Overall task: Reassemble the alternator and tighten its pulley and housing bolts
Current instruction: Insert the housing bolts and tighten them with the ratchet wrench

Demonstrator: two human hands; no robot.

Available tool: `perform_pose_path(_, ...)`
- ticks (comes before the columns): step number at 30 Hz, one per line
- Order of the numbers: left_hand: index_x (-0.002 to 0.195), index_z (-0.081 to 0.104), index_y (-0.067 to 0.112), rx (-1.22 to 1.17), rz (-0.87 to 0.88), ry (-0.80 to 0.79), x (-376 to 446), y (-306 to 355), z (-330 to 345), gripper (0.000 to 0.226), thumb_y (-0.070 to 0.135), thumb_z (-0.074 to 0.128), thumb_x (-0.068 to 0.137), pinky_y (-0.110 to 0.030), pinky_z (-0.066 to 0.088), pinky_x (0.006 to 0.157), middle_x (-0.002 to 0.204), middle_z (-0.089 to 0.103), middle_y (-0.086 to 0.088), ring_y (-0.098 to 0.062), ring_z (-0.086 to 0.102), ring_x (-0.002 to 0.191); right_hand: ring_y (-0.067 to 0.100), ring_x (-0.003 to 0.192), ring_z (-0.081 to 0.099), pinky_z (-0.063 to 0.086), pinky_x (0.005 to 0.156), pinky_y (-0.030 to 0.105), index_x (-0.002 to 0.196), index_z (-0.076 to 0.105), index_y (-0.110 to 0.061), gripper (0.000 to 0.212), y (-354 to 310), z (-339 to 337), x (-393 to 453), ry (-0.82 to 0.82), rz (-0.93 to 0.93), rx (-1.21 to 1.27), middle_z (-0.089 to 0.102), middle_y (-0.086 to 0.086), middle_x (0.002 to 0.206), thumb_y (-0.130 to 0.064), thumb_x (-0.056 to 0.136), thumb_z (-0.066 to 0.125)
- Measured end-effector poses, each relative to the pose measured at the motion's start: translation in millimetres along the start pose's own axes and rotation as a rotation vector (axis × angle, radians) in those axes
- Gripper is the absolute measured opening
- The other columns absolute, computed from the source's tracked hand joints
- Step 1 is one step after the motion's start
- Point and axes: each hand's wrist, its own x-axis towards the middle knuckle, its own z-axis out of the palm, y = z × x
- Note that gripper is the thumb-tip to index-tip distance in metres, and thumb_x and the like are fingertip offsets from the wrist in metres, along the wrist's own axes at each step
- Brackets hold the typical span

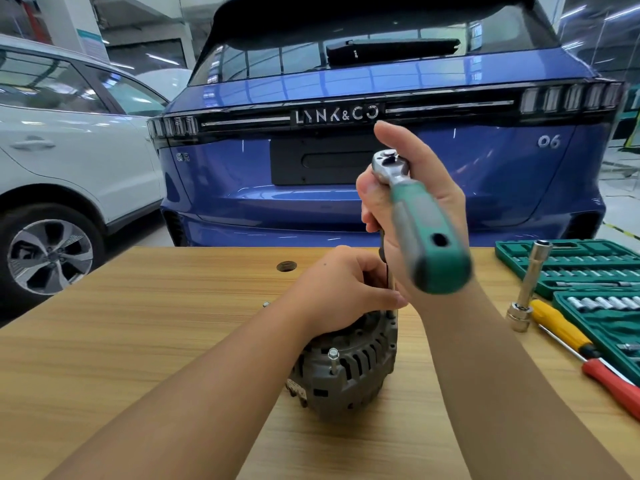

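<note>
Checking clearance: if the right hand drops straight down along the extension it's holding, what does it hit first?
Likely the left hand, pinching the extension just under the right hand, then the alternator housing. Depth is unclear.

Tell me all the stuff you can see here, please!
alternator: one, grey, on the table, middle front
bolt: one, silver, sticking up from the alternator's near side
ratchet: one, silver head, green handle, raised above the alternator
table: one, light wood
socket case: one, green, open, table's right edge
screwdrivers: two, yellow and red handles, beside the case
extension bar: one, silver, standing by the case
blue car: one, behind the table
white car: one, left
left hand: on top of the alternator
right hand: grips the ratchet
</note>
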Motion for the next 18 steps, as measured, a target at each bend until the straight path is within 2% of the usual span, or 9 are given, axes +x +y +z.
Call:
perform_pose_path(3, 0.091, 0.067, 0.055, 0.029, -0.016, -0.004, -1.9, 2.1, -0.6, 0.022, 0.042, 0.082, 0.083, -0.041, 0.061, 0.083, 0.089, 0.071, 0.022, -0.001, 0.068, 0.084, 0.020, 0.066, 0.049, 0.047, 0.059, 0.023, 0.121, 0.064, -0.027, 0.051, -0.6, -4.0, 1.9, 0.016, 0.074, 0.117, 0.056, 0.015, 0.086, 0.014, 0.096, 0.050)
perform_pose_path(6, 0.092, 0.073, 0.035, 0.071, -0.005, 0.021, -0.2, 2.6, -0.9, 0.016, 0.044, 0.082, 0.082, -0.045, 0.060, 0.085, 0.086, 0.073, 0.013, -0.005, 0.069, 0.082, 0.022, 0.057, 0.054, 0.046, 0.051, 0.024, 0.116, 0.068, -0.026, 0.047, -5.5, -10.3, 9.6, 0.050, 0.294, 0.310, 0.067, 0.009, 0.077, 0.006, 0.100, 0.037)
perform_pose_path(9, 0.096, 0.071, 0.032, 0.059, -0.006, 0.026, -0.5, 3.7, -1.0, 0.022, 0.042, 0.084, 0.081, -0.046, 0.061, 0.087, 0.090, 0.074, 0.010, -0.006, 0.070, 0.085, 0.021, 0.063, 0.055, 0.047, 0.055, 0.023, 0.126, 0.062, -0.008, 0.040, -7.7, -11.2, 9.1, 0.027, 0.383, 0.376, 0.067, 0.010, 0.082, -0.011, 0.101, 0.032)
perform_pose_path(12, 0.102, 0.068, 0.030, 0.036, 0.022, 0.013, -1.2, 3.5, -2.1, 0.026, 0.038, 0.084, 0.082, -0.050, 0.059, 0.091, 0.097, 0.073, 0.006, -0.014, 0.070, 0.096, 0.018, 0.062, 0.058, 0.048, 0.053, 0.023, 0.119, 0.063, -0.017, 0.033, -10.1, -7.0, 10.3, -0.006, 0.430, 0.319, 0.068, 0.005, 0.081, -0.029, 0.091, 0.050)
perform_pose_path(14, 0.092, 0.069, 0.038, 0.029, 0.013, 0.002, -0.7, 1.5, -1.7, 0.016, 0.037, 0.083, 0.084, -0.046, 0.059, 0.091, 0.092, 0.072, 0.015, -0.004, 0.068, 0.092, 0.016, 0.058, 0.059, 0.048, 0.051, 0.023, 0.115, 0.062, -0.019, 0.037, -11.5, -5.7, 12.0, -0.019, 0.457, 0.296, 0.067, 0.002, 0.079, -0.036, 0.083, 0.052)
perform_pose_path(16, 0.084, 0.072, 0.046, -0.006, 0.000, -0.004, -0.6, 1.9, -0.5, 0.018, 0.032, 0.084, 0.085, -0.037, 0.059, 0.086, 0.085, 0.072, 0.023, 0.005, 0.067, 0.084, 0.014, 0.059, 0.057, 0.048, 0.054, 0.021, 0.113, 0.062, -0.016, 0.036, -13.5, -5.5, 10.2, 0.010, 0.417, 0.285, 0.064, 0.001, 0.079, -0.037, 0.084, 0.057)
perform_pose_path(18, 0.088, 0.074, 0.035, 0.013, 0.005, -0.006, 2.3, 2.1, 0.8, 0.009, 0.033, 0.083, 0.085, -0.031, 0.056, 0.075, 0.085, 0.075, 0.014, -0.003, 0.069, 0.080, 0.012, 0.059, 0.049, 0.043, 0.056, 0.021, 0.107, 0.064, -0.012, 0.029, -15.0, -4.5, 5.0, 0.097, 0.307, 0.153, 0.058, -0.004, 0.071, -0.033, 0.087, 0.066)
